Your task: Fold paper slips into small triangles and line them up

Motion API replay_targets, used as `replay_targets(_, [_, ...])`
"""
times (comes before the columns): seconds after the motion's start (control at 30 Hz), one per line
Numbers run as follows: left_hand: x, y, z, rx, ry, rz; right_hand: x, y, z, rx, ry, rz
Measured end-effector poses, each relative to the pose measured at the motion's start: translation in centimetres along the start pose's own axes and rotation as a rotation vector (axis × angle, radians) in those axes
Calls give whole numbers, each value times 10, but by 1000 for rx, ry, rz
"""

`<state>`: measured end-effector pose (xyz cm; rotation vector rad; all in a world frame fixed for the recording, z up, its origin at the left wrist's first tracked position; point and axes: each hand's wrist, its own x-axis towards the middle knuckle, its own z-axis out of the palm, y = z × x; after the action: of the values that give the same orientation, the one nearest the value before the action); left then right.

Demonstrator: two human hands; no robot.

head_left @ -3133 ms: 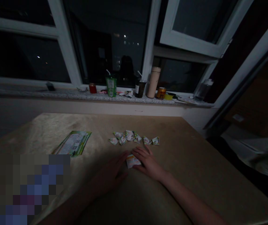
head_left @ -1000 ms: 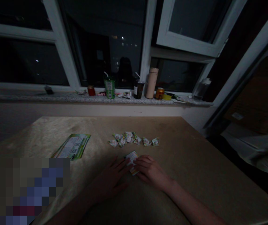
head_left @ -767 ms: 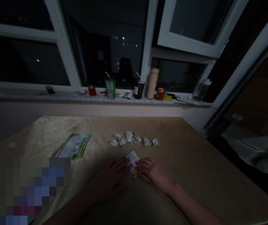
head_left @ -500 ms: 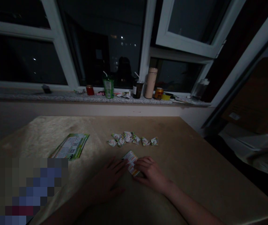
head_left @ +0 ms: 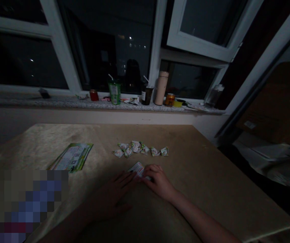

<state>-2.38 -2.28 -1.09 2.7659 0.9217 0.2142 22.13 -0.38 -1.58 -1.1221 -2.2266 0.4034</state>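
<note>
A small printed paper (head_left: 137, 167) lies on the table, its near part hidden by my hands. My left hand (head_left: 116, 190) is open and palm down, fingers stretched, with the fingertips on the paper's left side. Thumb and fingers of my right hand (head_left: 159, 180) are closed on the paper's right lower edge. Beyond the paper, a row of several folded, green-and-white printed paper pieces (head_left: 136, 146) rests on the table. To the left lies a fanned stack of green printed sheets (head_left: 77, 156).
The table (head_left: 190, 162) has a smooth tan cover. A blurred-out patch (head_left: 33, 206) hides its left front. On the windowsill (head_left: 124, 105) stand a green cup (head_left: 115, 92), a dark cup with straw (head_left: 147, 95), a pink bottle (head_left: 161, 88) and jars (head_left: 169, 100).
My right hand has moved slightly left and closed on the paper's lower right edge. Less of the paper shows now. The left hand stays flat beside it. The view has shifted slightly.
</note>
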Motion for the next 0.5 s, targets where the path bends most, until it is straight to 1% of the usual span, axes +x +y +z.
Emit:
replay_targets(0.1, [1,4,-5,-18,2,-7,4,-1,2,-71,64,112])
replay_targets(0.17, [2,6,-7,-25,7,-10,5,0,4,-106,63,153])
replay_targets(0.37, [2,5,-7,7,-26,-3,6,8,14,-211,27,196])
replay_targets(0.5, [2,5,-6,16,-32,-16,9,8,16,-240,5,207])
